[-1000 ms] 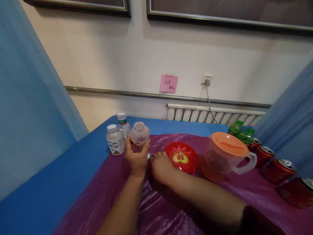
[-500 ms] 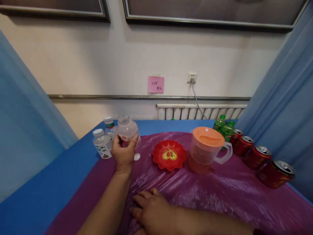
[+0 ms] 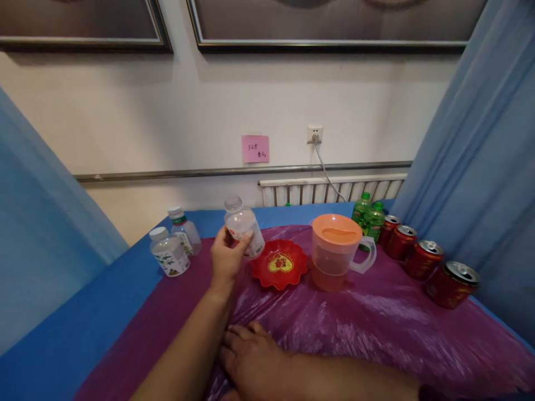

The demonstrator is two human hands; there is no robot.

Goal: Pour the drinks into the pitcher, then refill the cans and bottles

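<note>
My left hand [image 3: 229, 253] is closed around a clear plastic bottle [image 3: 246, 223] with a printed label. No cap shows on its mouth, and it leans slightly to the left. The bottle is above the left rim of a red scalloped plate [image 3: 280, 283]; I cannot tell whether they touch. Flat on the purple plastic sheet [image 3: 334, 334], my right hand [image 3: 253, 356] holds nothing and its fingers are apart. Right of the plate stands a clear pitcher [image 3: 330, 262] with an orange lid and amber liquid.
Two white-capped bottles, one with a leaf print [image 3: 170, 256] and one with a green band [image 3: 186, 234], stand at left. Green bottles [image 3: 371, 220] and several red cans [image 3: 422, 260] line the right side. A blue tablecloth [image 3: 96, 295] lies underneath; a radiator [image 3: 334, 189] is behind.
My left hand has carried the bottle rightward, from beside the capped bottles to the plate's left edge. The small white cap on the sheet no longer shows. My right hand stays flat. The view has shifted slightly.
</note>
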